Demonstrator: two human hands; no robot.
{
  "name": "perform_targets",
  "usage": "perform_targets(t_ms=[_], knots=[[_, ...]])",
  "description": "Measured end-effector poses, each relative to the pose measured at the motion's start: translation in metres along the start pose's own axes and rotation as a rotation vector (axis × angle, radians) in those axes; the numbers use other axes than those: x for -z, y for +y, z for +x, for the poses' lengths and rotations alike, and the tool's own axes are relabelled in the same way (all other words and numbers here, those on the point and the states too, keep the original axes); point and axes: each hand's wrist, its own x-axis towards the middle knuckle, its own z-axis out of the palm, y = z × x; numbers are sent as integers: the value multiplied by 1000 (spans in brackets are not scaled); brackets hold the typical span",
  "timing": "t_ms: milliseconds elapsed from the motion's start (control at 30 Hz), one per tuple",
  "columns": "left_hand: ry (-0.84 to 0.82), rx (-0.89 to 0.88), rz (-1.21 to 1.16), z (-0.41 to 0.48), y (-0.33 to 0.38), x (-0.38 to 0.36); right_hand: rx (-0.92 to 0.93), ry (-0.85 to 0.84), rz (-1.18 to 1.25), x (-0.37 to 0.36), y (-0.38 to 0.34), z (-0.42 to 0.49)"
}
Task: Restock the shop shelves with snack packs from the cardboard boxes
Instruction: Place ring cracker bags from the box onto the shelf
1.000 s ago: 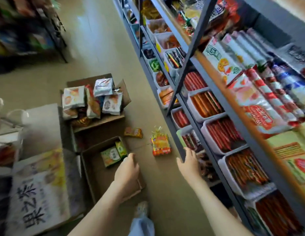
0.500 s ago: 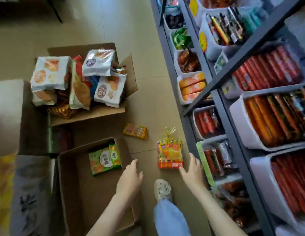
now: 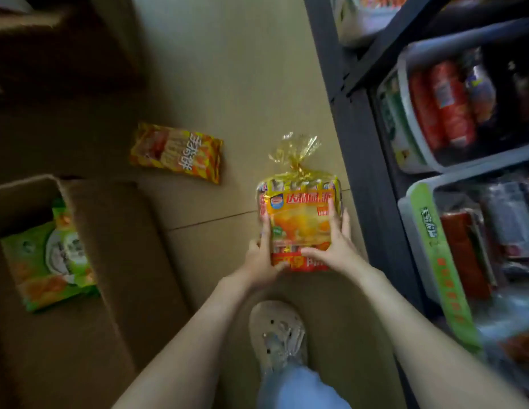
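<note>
Floor (image 3: 227, 84) beside shelf (image 3: 363, 143) | left hand (image 3: 261, 261), right hand (image 3: 334, 249) both gripping tied pack (image 3: 298, 214) | green packs (image 3: 50, 255) lying in box (image 3: 118, 261)

Tied pack (image 3: 298, 214) lay on floor (image 3: 227, 84), just left of shelf rack (image 3: 354, 128). Loose packet (image 3: 176, 152) sat farther left, farther off; cardboard box (image 3: 118, 237) leftmost, packs (image 3: 47, 255) inside.

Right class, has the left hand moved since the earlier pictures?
Yes. The left hand left the cardboard box edge, going toward the shelf onto the gold-tied snack bag.
</note>
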Motion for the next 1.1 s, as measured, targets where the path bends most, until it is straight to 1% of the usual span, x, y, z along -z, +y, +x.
perform_targets(t_ms=[100,167,267,367,467,567,667,733,767,800,867,900,967,1067,1100], knots=[[108,-31,-47,-23,9,-5,60,99,21,-1,-8,-25],[118,-69,-43,-57,21,4,59,100,77,7,-23,-56],[165,-79,38,-128,56,29,97,116,148,34,-59,-121],[201,-147,89,-212,100,55,127,149,178,71,-103,-201],[247,-249,135,-294,143,80,181,221,229,109,-141,-287],[254,-361,67,-373,185,104,205,305,259,146,-178,-375],[275,-505,49,-460,240,125,246,447,328,180,-211,-466],[246,-623,9,-519,276,134,277,598,397,202,-225,-526],[230,-675,-11,-547,290,137,288,672,474,214,-230,-554],[222,-718,-29,-574,303,139,281,702,610,227,-233,-582],[184,-766,-73,-625,326,143,283,662,906,255,-238,-639],[155,-800,-78,-648,335,143,312,634,993,268,-238,-667],[99,-897,-57,-691,354,141,384,629,1049,286,-235,-723],[28,-1039,-55,-747,381,125,498,699,1091,301,-230,-801],[30,-1079,-42,-765,391,117,550,727,1100,304,-227,-825]])
